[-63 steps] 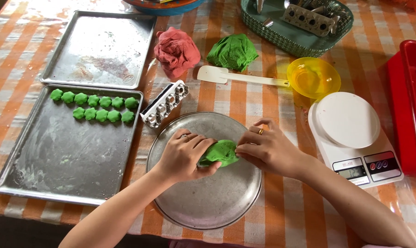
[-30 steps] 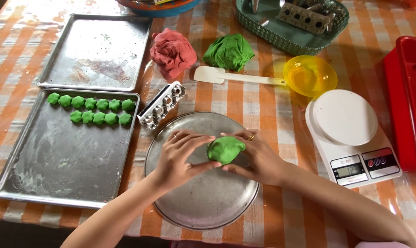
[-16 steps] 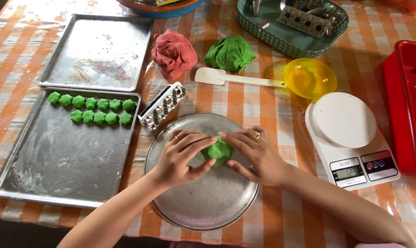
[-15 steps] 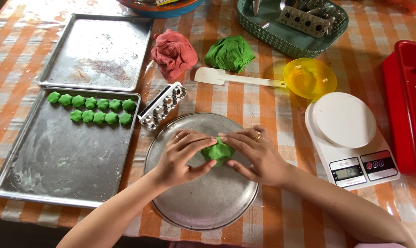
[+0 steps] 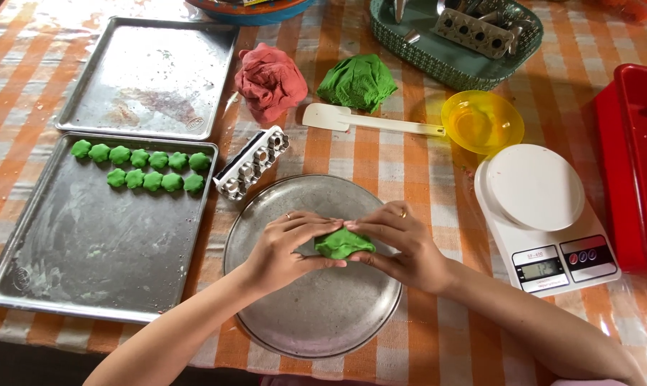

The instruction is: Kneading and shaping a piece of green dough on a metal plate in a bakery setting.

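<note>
A: Entry. Left hand [image 5: 284, 250] and right hand [image 5: 402, 246] are both closed on one green dough lump [image 5: 343, 244], fingertips meeting over its top, thumbs under it. The lump sits just above the round metal plate [image 5: 316, 314], near the plate's upper middle.

B: Technique note?

A: My judgement: press evenly from both sides and turn the lump a little between squeezes, so it stays smooth and uncracked. Keep it over the plate so crumbs fall there.

B: Surroundings, moving outward?

A: Just beyond the plate's upper-left rim lies a metal mould [image 5: 253, 162] with a row of flower-shaped cavities. Left of it, the near baking tray [image 5: 87, 264] carries two rows of small green flower pieces [image 5: 141, 168]; the far tray [image 5: 148, 78] holds none. Further back on the desk [image 5: 381, 157]: a red dough mass [image 5: 270, 80], a second green dough mass [image 5: 357, 82], a white spatula [image 5: 366, 121] and a yellow bowl [image 5: 482, 121]. A white kitchen scale [image 5: 541, 214] stands to the right.
</note>
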